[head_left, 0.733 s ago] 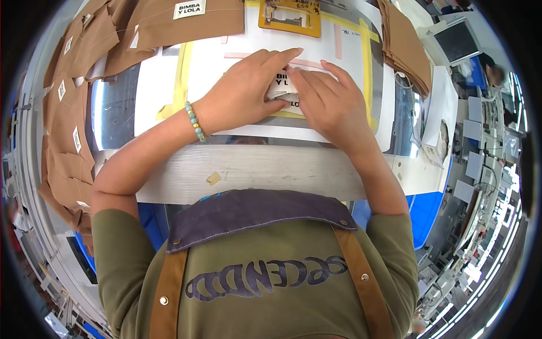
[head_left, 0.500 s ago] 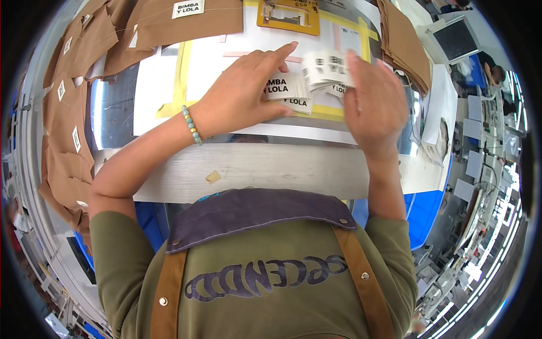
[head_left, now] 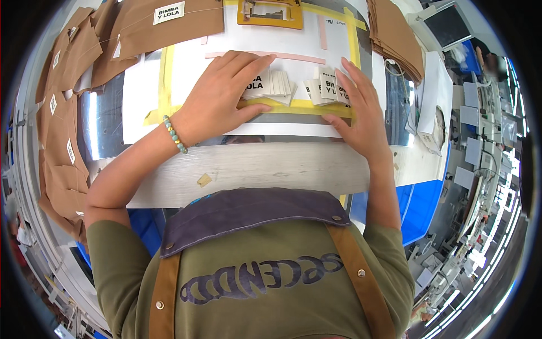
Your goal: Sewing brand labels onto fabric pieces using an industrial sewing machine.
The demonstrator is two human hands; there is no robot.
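My left hand (head_left: 217,99) rests beside a fanned stack of white printed labels (head_left: 274,83), thumb stretched out below it and fingers over its left end. My right hand (head_left: 361,116) is open around the right side of a second label pile (head_left: 324,87), fingertips at its edge and thumb low. The piles lie apart on a white sheet (head_left: 209,79) bordered with yellow tape (head_left: 166,73); pink strips (head_left: 226,55) lie above them.
Brown cut pieces (head_left: 132,31) line the left and top left. A yellow frame (head_left: 248,17) is at the top, a brown stack (head_left: 395,39) and monitor (head_left: 443,28) top right. A white box (head_left: 432,113), wooden edge (head_left: 254,164) and blue bins (head_left: 418,209) are nearer.
The labels that were bunched between my hands now form two separate piles. My right hand moved out to the right with some of them, and its fingers have spread.
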